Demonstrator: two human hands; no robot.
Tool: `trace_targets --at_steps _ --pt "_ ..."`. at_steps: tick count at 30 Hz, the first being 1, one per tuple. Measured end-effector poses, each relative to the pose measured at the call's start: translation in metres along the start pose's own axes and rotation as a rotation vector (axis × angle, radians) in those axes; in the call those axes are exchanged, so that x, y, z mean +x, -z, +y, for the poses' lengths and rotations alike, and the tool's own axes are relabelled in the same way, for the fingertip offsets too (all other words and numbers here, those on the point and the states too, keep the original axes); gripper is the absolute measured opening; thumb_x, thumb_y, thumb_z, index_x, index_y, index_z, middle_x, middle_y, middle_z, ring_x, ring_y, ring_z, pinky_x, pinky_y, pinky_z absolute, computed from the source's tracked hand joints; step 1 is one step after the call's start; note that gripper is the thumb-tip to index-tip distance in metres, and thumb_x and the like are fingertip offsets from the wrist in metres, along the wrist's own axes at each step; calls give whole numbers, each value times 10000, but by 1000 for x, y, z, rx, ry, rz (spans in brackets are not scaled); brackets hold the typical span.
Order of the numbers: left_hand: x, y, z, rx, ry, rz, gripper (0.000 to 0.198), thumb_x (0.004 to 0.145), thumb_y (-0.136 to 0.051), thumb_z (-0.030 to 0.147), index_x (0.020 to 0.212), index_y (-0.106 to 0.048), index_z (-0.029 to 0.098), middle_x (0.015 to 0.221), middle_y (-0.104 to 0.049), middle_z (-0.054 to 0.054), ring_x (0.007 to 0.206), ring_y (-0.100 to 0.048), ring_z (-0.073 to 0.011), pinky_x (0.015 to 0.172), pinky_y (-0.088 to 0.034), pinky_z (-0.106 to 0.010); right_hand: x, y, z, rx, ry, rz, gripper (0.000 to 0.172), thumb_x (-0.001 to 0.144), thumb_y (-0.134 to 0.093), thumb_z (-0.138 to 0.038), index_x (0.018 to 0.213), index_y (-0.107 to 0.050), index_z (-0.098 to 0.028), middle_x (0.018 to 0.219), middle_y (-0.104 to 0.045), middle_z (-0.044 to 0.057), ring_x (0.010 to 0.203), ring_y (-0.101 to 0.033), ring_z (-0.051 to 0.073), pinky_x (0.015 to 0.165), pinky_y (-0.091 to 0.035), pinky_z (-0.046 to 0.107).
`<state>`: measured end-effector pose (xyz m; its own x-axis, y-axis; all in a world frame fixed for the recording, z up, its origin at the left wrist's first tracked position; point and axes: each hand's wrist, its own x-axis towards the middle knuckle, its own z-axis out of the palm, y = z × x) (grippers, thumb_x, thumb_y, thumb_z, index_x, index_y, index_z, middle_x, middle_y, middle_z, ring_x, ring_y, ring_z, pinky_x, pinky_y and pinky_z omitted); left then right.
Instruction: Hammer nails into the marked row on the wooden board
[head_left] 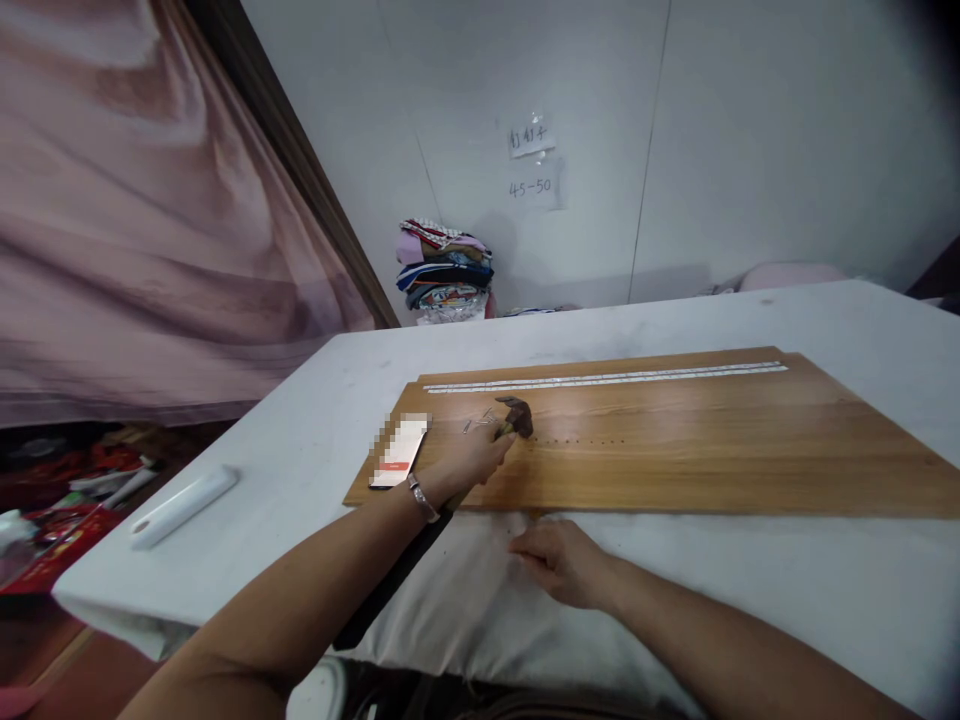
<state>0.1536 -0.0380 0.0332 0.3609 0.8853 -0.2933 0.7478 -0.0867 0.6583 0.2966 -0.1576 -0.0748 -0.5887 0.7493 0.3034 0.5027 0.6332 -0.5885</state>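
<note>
My left hand is closed round a claw hammer, gripping it just behind the metal head. The head is over the wooden board, and the dark handle runs back beneath my left forearm. Beside the hammer head, several loose nails lie on the board. A row of small dark spots, probably nail heads, stretches to the right of the hammer. Just in front of the board's near edge, my right hand is closed, fingers curled together over the white table. Whatever it may hold is hidden.
A phone lies on the board's left end. Two pale measuring strips run along its far side. A white oblong object sits on the white table at left. Folded clothes are stacked by the wall.
</note>
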Motion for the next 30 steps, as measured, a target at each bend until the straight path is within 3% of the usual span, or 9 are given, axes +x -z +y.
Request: trace_targets --at_steps 5,13,19,23,30 --pt "-1 -2 -1 9 -2 13 207 868 -441 358 762 -471 182 571 -479 41 392 -437 -74 346 -353 -179 1 2 -1 -18 7 -11 201 842 -475 -114 813 -662 -180 708 -692 32 666 -621 165 598 -364 247" --pt "-1 1 1 -18 8 -10 252 865 -455 426 806 -499 185 586 -488 37 409 -457 -88 357 -376 -198 0 2 -1 7 -16 -25 210 856 -472 -125 829 -672 -184 704 -689 28 657 -620 162 605 -372 247" --pt "-5 -2 5 39 -11 0 212 867 -427 357 737 -457 192 596 -486 28 424 -456 -92 362 -381 -208 1 3 0 7 2 -32 206 872 -482 -137 893 -683 -176 778 -712 44 709 -641 170 629 -394 247" --pt "-8 -1 10 41 6 8 226 880 -418 358 723 -443 197 584 -472 29 432 -454 -97 360 -382 -207 2 8 -4 -35 -19 -72 184 870 -503 -148 822 -678 -176 740 -700 34 699 -634 169 613 -385 248" --pt "-1 -2 4 56 10 -3 314 908 -407 393 671 -435 188 528 -467 32 361 -425 -76 340 -349 -194 4 15 -13 -152 -46 -159 179 847 -540 -161 931 -693 -197 827 -720 32 738 -631 176 605 -395 254"
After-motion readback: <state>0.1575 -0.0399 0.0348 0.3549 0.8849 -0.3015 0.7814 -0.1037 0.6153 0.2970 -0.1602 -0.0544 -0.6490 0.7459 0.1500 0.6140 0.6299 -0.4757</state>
